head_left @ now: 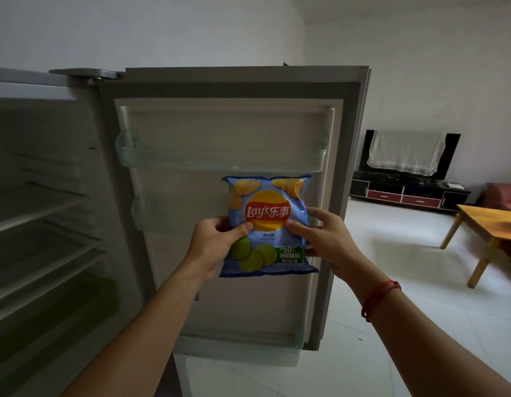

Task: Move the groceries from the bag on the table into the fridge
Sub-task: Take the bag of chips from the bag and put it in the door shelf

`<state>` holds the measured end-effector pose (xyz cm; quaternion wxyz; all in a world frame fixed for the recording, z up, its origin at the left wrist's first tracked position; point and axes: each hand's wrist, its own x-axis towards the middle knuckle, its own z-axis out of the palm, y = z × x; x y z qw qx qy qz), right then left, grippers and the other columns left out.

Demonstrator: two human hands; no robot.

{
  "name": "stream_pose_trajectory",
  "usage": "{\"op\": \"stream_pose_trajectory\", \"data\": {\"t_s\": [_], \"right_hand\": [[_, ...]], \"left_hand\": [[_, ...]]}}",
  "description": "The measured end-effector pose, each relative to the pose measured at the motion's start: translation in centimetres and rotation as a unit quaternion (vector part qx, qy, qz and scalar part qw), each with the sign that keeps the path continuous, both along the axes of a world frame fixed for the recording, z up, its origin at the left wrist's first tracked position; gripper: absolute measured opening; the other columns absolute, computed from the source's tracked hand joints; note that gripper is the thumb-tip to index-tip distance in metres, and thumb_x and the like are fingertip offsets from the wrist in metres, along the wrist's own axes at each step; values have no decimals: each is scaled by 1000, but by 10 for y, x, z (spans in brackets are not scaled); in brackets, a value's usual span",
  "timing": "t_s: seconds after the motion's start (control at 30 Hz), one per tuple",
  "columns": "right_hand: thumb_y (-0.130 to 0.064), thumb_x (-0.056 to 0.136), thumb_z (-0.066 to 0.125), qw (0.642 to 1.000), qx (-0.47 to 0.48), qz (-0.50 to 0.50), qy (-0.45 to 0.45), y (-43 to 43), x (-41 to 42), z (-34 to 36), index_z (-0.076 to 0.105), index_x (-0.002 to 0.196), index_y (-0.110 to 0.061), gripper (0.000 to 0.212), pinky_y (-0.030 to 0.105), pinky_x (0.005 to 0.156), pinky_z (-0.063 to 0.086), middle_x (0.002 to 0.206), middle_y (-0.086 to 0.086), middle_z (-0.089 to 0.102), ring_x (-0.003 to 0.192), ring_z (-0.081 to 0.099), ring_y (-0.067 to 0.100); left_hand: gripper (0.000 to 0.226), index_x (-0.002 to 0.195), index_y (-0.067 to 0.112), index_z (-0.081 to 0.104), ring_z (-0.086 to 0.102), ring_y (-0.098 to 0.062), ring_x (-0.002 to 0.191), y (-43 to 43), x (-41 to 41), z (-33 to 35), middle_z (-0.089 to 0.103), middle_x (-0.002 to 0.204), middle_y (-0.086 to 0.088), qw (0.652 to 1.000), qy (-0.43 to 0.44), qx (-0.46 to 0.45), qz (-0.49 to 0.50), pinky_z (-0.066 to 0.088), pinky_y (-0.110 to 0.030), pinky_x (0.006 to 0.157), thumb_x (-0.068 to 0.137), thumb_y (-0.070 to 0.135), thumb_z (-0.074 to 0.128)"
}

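A light blue Lay's chip bag [268,224] with lime slices printed on it hangs upright in front of the open fridge door [237,133]. My left hand [217,242] grips its left edge and my right hand [323,233] grips its right edge, thumbs on the front. The bag is level with the door's middle clear shelf [162,213], whose right part it hides. The fridge interior [39,224] stands open on the left, with white shelves and nothing visible on them.
The upper door shelf [220,157] and the bottom door shelf [243,351] hold nothing. A wooden table [489,224] stands at the far right on the white tiled floor. A dark TV stand [406,193] is against the back wall.
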<state>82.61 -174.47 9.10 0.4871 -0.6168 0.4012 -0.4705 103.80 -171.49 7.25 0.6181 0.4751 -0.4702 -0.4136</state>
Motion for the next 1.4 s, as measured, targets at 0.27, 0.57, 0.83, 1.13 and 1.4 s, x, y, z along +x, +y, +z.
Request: {"op": "stream_pose_trajectory", "data": {"t_s": [0.27,0.57,0.83,1.13,1.4], "right_hand": [[-17,89,70,1000,-20,-15,14,-23,7,14,56,125,-16,39,33,67,61,106,8,74,86,74,20],[-6,90,66,998,-58,-4,21,-45,12,15,58,116,-21,32,26,73,60,106,2,71,93,71,13],[-6,88,70,995,-79,-46,51,-56,-1,1,59,115,-26,35,39,84,60,110,4,73,98,71,19],[-16,86,74,982,-76,-62,160,-67,-6,-3,61,116,-20,33,46,87,59,110,2,71,100,69,21],[-24,87,73,946,-122,-151,260,-68,-1,-9,70,103,-8,23,40,80,60,97,9,73,88,70,24]], "left_hand": [[11,91,14,70,72,-8,69,-29,-1,17,73,89,-3,1000,-7,-16,1,56,-20,56,82,9,75],[23,99,19,70,72,-8,88,-57,-6,7,73,94,5,993,-58,-106,8,57,-21,72,81,6,75],[25,103,28,65,68,-8,100,-71,-20,-9,72,103,8,989,-71,-129,-1,56,-27,84,85,11,73],[32,113,21,63,68,-17,102,-79,-16,-15,70,111,-1,997,-42,-42,-45,56,-31,85,86,6,70],[22,108,8,64,65,-22,94,-75,-7,-12,70,104,-6,974,-219,-27,56,54,-39,84,90,18,68]]}}
